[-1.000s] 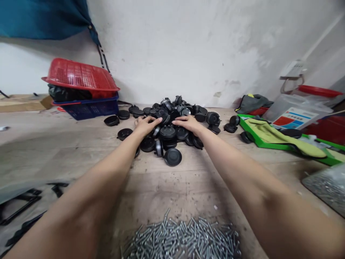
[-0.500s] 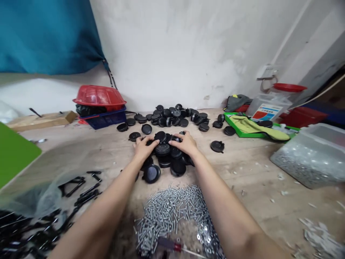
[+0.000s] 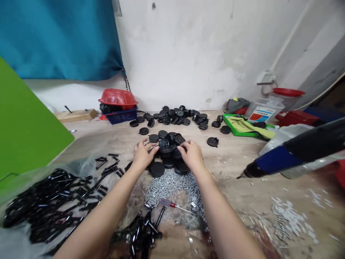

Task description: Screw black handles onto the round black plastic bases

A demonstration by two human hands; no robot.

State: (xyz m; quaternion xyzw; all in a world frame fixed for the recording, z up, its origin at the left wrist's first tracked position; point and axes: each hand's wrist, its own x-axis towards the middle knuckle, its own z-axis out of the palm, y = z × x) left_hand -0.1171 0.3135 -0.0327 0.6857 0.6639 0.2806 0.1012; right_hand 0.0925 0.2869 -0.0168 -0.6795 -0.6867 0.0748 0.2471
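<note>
A heap of black round discs point(image 3: 169, 162) with small tabs, like suction cup bases, lies between my hands. My left hand point(image 3: 142, 154) curves around the heap's left side, thumb against a disc and fingers hooked behind others. From the right side my right hand point(image 3: 191, 154) clasps the heap the same way. The discs at the near side rest over the far edge of a spread of silver screws point(image 3: 164, 189). Nearer to me lies a screwdriver point(image 3: 172, 205) with a red and purple handle. What the hidden fingertips touch cannot be made out.
More black discs point(image 3: 175, 117) lie along the wall. At left are black plastic parts point(image 3: 51, 201) on a clear bag and a green panel point(image 3: 29, 122). A blue-and-black power screwdriver point(image 3: 272, 160) juts in from the right. Behind it are a green tray point(image 3: 239, 132) and plastic tubs.
Both hands have drawn the heap of discs nearer, onto the far edge of the screws. The view has shifted, bringing the power screwdriver and more black parts into sight.
</note>
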